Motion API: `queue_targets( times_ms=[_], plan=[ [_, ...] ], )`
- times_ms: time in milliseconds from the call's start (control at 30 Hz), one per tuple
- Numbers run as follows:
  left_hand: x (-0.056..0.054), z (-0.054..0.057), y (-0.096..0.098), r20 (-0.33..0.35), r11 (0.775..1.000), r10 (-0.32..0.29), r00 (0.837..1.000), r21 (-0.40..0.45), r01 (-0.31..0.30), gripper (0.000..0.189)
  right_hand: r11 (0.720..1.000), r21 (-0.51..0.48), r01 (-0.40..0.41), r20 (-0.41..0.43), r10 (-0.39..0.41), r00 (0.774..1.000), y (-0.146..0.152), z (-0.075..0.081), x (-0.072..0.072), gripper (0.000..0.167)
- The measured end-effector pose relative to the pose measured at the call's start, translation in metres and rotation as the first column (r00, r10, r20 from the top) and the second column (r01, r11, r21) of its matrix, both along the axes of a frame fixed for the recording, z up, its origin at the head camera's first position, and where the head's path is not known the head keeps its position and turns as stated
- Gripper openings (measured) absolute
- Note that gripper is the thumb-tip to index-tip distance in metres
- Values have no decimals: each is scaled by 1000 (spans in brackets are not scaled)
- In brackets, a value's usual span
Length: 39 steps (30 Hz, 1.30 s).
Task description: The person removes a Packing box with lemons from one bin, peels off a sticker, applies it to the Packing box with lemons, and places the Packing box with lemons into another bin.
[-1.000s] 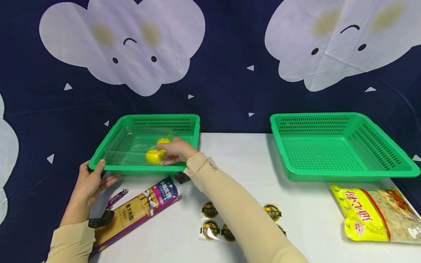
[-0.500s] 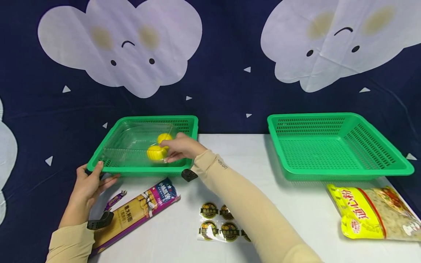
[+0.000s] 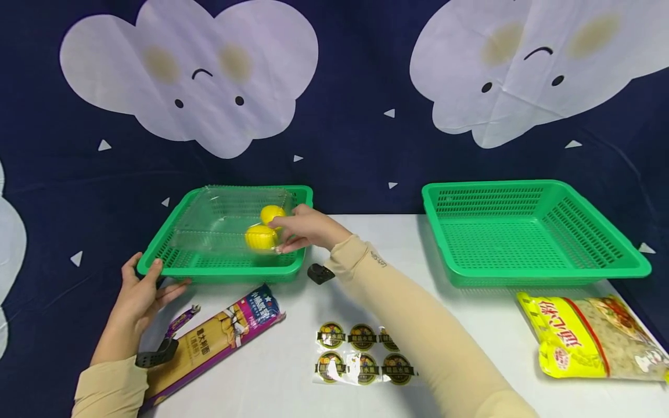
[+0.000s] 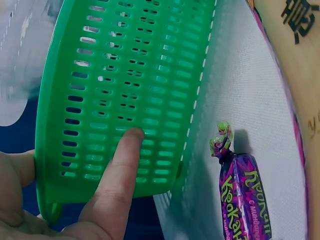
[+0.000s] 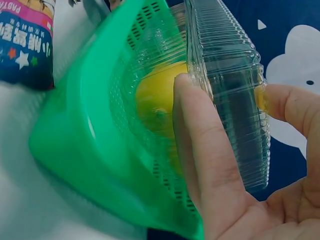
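Note:
My right hand (image 3: 310, 226) pinches the right end of a clear plastic box (image 3: 214, 232) between thumb and fingers, over the left green basket (image 3: 225, 271). Two yellow lemons (image 3: 261, 237) show through the clear plastic beside those fingers. In the right wrist view the box (image 5: 230, 100) stands tilted, with a lemon (image 5: 157, 100) behind its ribbed wall. My left hand (image 3: 136, 299) holds the basket's near left corner, thumb at the rim. In the left wrist view one finger (image 4: 122, 175) lies against the slotted outer wall.
A pasta packet (image 3: 214, 342) and a small purple wrapped candy (image 3: 182, 320) lie before the left basket. A sheet of round stickers (image 3: 360, 354) lies mid-table. At right stand another green basket (image 3: 496, 244) and a yellow noodle bag (image 3: 590, 337). A dark cloud-print cloth (image 3: 360, 69) hangs behind.
My right hand has moved right and up with the clear plastic box and the lemons; the box's far edge now overlaps the basket's back rim. My left hand stays at the corner.

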<state>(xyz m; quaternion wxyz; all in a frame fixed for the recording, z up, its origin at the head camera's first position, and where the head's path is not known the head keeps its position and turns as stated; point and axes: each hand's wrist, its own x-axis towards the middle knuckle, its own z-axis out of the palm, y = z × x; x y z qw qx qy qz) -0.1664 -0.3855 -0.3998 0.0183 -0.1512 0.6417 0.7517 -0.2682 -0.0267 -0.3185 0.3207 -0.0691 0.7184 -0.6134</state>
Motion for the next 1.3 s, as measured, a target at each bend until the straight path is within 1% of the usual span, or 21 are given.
queue_targets(
  times_ms=[67,300,467,567,667,800,1000,1133,1233,1300],
  plan=[
    [0,-1,-1,-7,1000,-17,1000,1,17,84,1000,17,-1,-9,1,1000,8,2,-1,100],
    [1,-6,-6,-54,999,-49,997,-2,49,88,999,30,-12,-31,13,999,35,8,0,97],
    [5,-10,-11,-93,997,-70,993,36,73,90,999,31,-20,-36,21,999,43,11,3,92],
    [7,-11,-14,-122,994,-79,989,72,88,88,999,23,-31,-45,32,998,47,15,6,91],
    [8,-12,-15,-137,991,-89,987,83,101,87,999,7,-35,-48,35,998,53,18,9,89],
    [7,-10,-14,-125,993,-96,987,55,104,88,1000,8,-27,-63,28,998,64,22,11,86],
    [7,-8,-11,-115,996,-70,991,49,76,87,1000,21,1,-67,1,998,85,27,10,87],
    [7,-8,-11,-107,998,-57,993,22,59,85,1000,27,7,-72,-5,997,102,29,10,88],
    [7,-7,-11,-102,999,-52,993,3,53,84,999,39,4,-88,-1,996,117,32,11,89],
    [6,-7,-11,-108,998,-56,993,9,58,85,999,46,5,-96,0,995,127,33,11,88]
  ],
)
